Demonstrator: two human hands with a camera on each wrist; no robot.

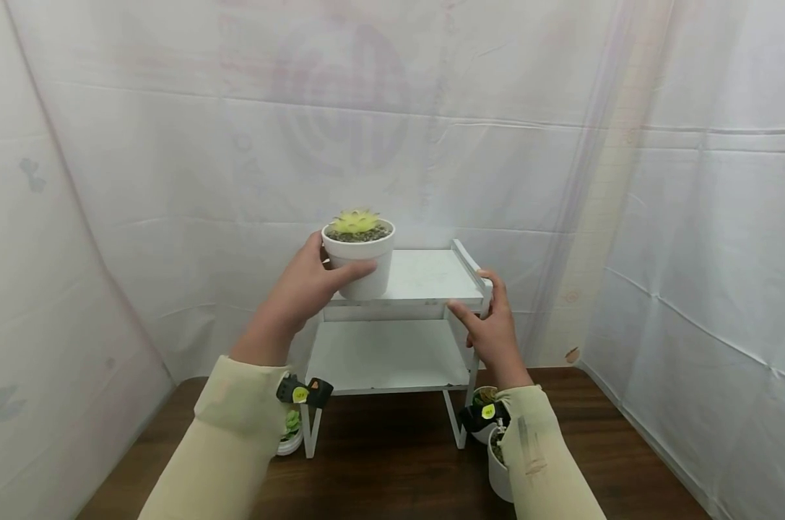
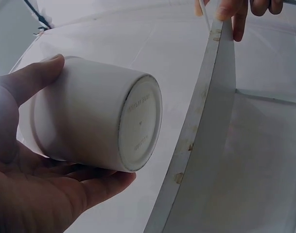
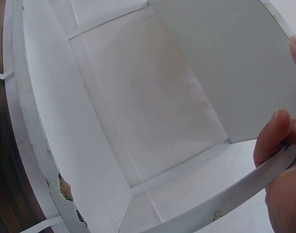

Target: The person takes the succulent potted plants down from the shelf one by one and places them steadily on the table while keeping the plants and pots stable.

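My left hand (image 1: 308,278) grips a white pot (image 1: 365,271) that holds a yellow-green succulent (image 1: 354,221) in dark gravel. The pot is upright over the left part of the top shelf (image 1: 424,271) of a white two-tier rack. In the left wrist view the pot's bare underside (image 2: 142,124) shows, with a gap between it and the shelf's front edge (image 2: 194,131). My right hand (image 1: 492,328) holds the rack's front right corner, its thumb at the top shelf's front edge. In the right wrist view its fingers (image 3: 274,138) curl round the white side frame (image 3: 201,211).
The lower shelf (image 1: 388,354) is bare. A small potted plant (image 1: 291,433) stands by the rack's left leg. Two more white pots (image 1: 500,473) stand near the right leg, partly behind my right sleeve. White sheeting (image 1: 236,144) surrounds the dark wooden table (image 1: 379,462).
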